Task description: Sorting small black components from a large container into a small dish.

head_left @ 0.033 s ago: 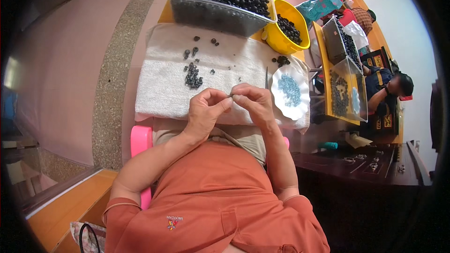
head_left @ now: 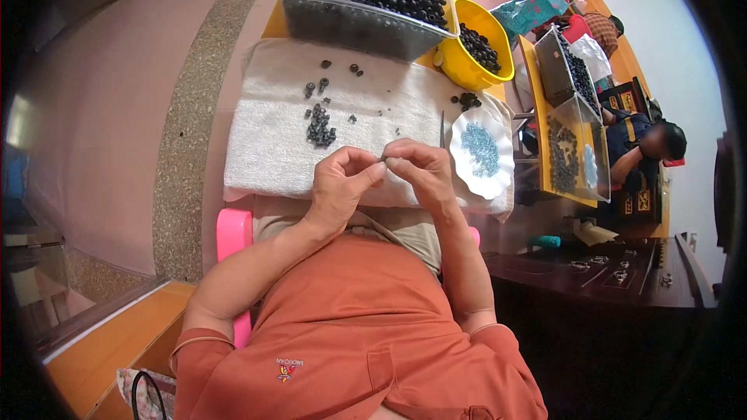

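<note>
My left hand (head_left: 340,185) and my right hand (head_left: 424,176) meet over the near edge of a white towel (head_left: 264,152). Thumbs and forefingers of both are pinched together at one spot, and whatever sits between them is too small and covered to name. Beyond my left hand lies a cluster of small black ring-shaped parts (head_left: 320,128), with several more strewn farther up the towel. Right of my right hand stands a white scalloped dish (head_left: 465,171) holding small pale-blue pieces (head_left: 480,149). A thin dark tool (head_left: 443,129), perhaps tweezers, lies beside the dish.
A clear bin (head_left: 350,19) full of black parts stands at the towel's far edge, beside a yellow bowl (head_left: 455,68) with more. Some dark parts (head_left: 469,100) lie above the dish. At right, another person (head_left: 634,152) sits by a second table with clear bins (head_left: 599,157).
</note>
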`<state>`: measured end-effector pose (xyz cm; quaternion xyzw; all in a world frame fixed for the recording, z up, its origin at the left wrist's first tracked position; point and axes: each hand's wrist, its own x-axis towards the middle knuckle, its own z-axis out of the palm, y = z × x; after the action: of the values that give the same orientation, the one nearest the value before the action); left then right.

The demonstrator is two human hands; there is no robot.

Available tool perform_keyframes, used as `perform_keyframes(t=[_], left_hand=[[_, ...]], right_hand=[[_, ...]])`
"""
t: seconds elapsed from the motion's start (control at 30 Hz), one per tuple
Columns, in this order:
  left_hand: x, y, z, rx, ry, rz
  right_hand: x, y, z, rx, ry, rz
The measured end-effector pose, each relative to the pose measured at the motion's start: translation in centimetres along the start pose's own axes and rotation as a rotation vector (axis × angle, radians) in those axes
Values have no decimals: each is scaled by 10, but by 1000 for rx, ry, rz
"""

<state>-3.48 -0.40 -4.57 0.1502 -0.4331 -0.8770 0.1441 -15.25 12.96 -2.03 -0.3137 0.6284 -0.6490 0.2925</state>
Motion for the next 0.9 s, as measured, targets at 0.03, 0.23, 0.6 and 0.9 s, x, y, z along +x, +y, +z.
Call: perform_keyframes(t=[0.03,0.23,0.6,0.9], left_hand=[[0,0,0,10,9,0],[-4,1,4,-5,-6,28],[-1,-1,1,18,6,-9],[2,1,-1,-24,-25,-36]], right_hand=[[-1,1,0,-35,-4,-49],[-7,5,0,-43,-8,-132],[-18,16,5,2,-20,-205],[-17,17,18,-548,155,-459]])
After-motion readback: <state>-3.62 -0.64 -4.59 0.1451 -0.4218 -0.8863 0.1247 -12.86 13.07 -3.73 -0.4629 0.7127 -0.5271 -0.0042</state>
